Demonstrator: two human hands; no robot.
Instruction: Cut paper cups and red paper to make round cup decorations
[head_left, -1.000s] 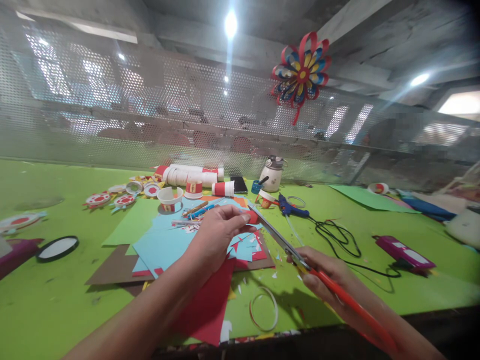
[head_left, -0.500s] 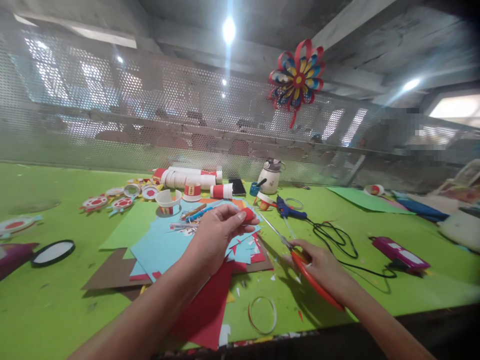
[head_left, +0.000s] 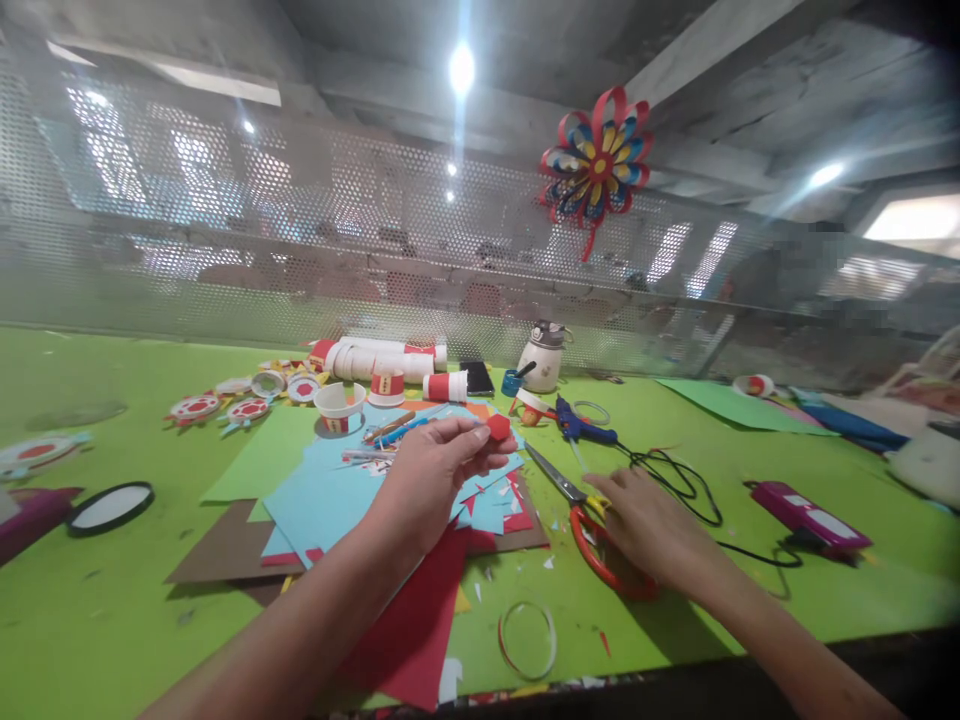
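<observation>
1. Left hand (head_left: 431,475) raised over the paper pile, thumb and fingertips pinched on a small red paper piece (head_left: 498,427); the piece is rounded and matte, held above the blue sheets.
2. Right hand (head_left: 649,525) lies palm down on the red handles of the scissors (head_left: 581,510), fingers loosely spread over them, not curled through the loops; whether it grips them I cannot tell.
3. Scissors lie flat on the table, blades closed. Metal blades are shiny, handles are glossy red plastic loops with a yellow bit at the pivot.
4. Long axis of the scissors runs diagonally: tips point away and to the left, toward the paper pile, handles near the right hand.
5. Paper pile (head_left: 337,500): flat light-blue sheets on top, red sheet (head_left: 420,620) nearer the edge, brown card (head_left: 217,548) under the left side, small red and white offcuts scattered about.
6. A thin ring of paper strip (head_left: 527,640) lies near the front edge, apart from the scissors.
7. Table (head_left: 112,620) is a bright green, smooth surface with scuffs and scraps.
8. Further back: white paper cups with red bands (head_left: 386,362), round red-and-white paper discs (head_left: 195,406), a blue glue gun (head_left: 581,422) with a black cord (head_left: 675,475), a white bottle (head_left: 541,355).
9. A magenta flat case (head_left: 810,510) sits right, a black-rimmed round lid (head_left: 110,507) left.
10. Behind the table a perforated metal screen (head_left: 300,230); a red, blue and yellow looped paper flower (head_left: 596,165) hangs on it. Bare ceiling with bright lamps.
</observation>
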